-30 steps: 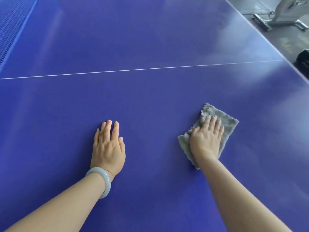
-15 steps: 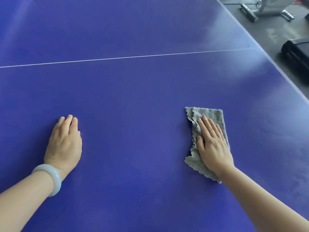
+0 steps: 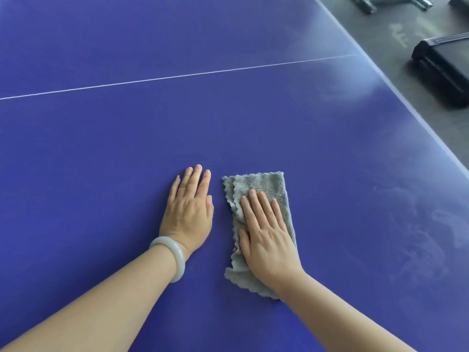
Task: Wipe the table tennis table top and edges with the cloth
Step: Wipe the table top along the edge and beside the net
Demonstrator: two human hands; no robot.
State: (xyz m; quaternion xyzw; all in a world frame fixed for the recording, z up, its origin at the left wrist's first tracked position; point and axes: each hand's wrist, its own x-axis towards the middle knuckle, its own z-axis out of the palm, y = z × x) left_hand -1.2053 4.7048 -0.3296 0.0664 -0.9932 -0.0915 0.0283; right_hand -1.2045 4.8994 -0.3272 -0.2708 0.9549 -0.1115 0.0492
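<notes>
Right hand [image 3: 269, 240] lies flat on the cloth [image 3: 264, 186]; left hand [image 3: 189, 212] flat beside it. Press evenly, overlapping strokes toward the dusty table [image 3: 393, 199] right of it.

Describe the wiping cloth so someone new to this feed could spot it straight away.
On the wide blue table tennis table, look nearer than the thin white line to the two hands lying flat. The cloth is the fuzzy grey rectangle with scalloped edges under the right hand; the left hand rests on bare table beside it.
</notes>
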